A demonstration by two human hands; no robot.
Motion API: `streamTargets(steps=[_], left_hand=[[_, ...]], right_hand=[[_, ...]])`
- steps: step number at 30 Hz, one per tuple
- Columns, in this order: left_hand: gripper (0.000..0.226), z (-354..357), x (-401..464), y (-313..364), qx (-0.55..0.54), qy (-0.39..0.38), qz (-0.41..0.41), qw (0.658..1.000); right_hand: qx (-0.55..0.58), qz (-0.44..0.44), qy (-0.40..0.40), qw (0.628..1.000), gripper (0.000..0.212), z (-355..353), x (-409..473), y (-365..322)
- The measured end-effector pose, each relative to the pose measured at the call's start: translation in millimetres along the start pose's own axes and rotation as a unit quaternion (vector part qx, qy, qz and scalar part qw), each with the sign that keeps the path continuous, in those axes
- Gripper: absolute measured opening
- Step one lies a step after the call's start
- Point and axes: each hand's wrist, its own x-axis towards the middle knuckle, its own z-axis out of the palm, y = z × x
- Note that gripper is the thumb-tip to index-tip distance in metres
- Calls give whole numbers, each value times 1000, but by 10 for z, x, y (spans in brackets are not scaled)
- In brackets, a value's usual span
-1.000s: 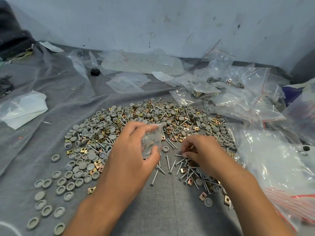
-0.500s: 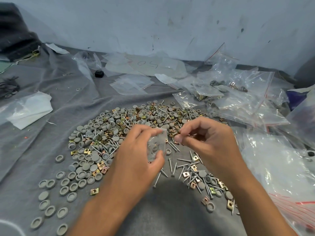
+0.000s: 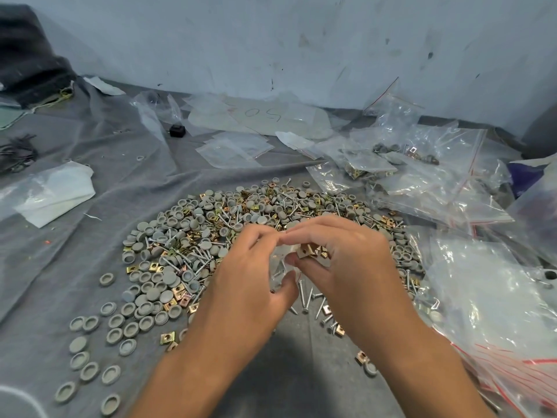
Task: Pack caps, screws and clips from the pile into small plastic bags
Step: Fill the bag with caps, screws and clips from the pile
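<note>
**A:** Where is the small bag point(image 3: 281, 263) right now?

**B:** Just above the near edge of the pile point(image 3: 241, 233), between the two hands. The left hand point(image 3: 250, 279) pinches it, fingers at the top and thumb at the lower edge. The right hand point(image 3: 340, 260) is curled around several brass clips point(image 3: 310, 251) and has them right at the bag's mouth, touching the left fingertips.

**A:** How would you expect that bag to behave?

**B:** It looks like thin clear film, so I'd judge it nearly weightless, limp and a bit slick. It won't stay open by itself. Best held at the rim, with one side pinched so the mouth gapes.

**A:** And the parts?

**B:** The clips look like stiff folded metal with sharp corners, light singly, and likely to snag or prick the film if forced in. Take them by the flat faces and let them drop. The screws point(image 3: 313, 300), lying loose at the pile's near side under the hands, are slender and pointed; I'd lift them by the shank and feed them in head first. The grey caps point(image 3: 156, 294), spread across the pile's left side and trailing off toward the near left, seem smooth, light and rigid, easy to pinch by the rim but liable to roll or skid.

**A:** Any filled bags?

**B:** To the right of the pile, larger clear bags point(image 3: 422, 164) hold some parts, resting on the grey cloth point(image 3: 90, 251) covering the tabletop.
</note>
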Motion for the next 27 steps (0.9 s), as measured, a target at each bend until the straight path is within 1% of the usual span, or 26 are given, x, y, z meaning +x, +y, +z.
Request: streamTargets(steps=[3, 7, 11, 13, 15, 17, 19, 23, 25, 27], left_hand=[[38, 20, 3, -12, -2, 2, 0, 1000], [38, 30, 4, -26, -5, 4, -5, 1000], [47, 7, -2, -54, -12, 6, -6, 1000], [47, -5, -11, -53, -7, 2, 1, 1000], [46, -3, -22, -42, 3, -9, 13, 1000], [47, 6, -26, -27, 7, -30, 26, 999], [48, 10, -37, -24, 3, -48, 36, 998], [46, -2, -39, -58, -5, -62, 45, 997], [45, -20, -33, -87, -6, -63, 43, 997], [46, -28, -26, -118, -7, -60, 43, 997]], right_hand=[[-26, 33, -11, 999, 44, 46, -4, -39], [-8, 50, 15, 999, 47, 84, -13, -48], [4, 69, 80, 994, 42, 24, -33, 96], [2, 107, 80, 991, 38, 9, -44, 243], [4, 151, 60, 987, 30, 27, -51, 422], [-9, 172, 43, 984, 24, 74, -18, 581], [-28, 172, 6, 985, 25, 173, 96, 710], [-80, 181, -138, 970, 26, 499, 479, 854], [-104, 171, -169, 965, 26, 634, 615, 879], [-141, 154, -169, 963, 17, 697, 653, 905]])
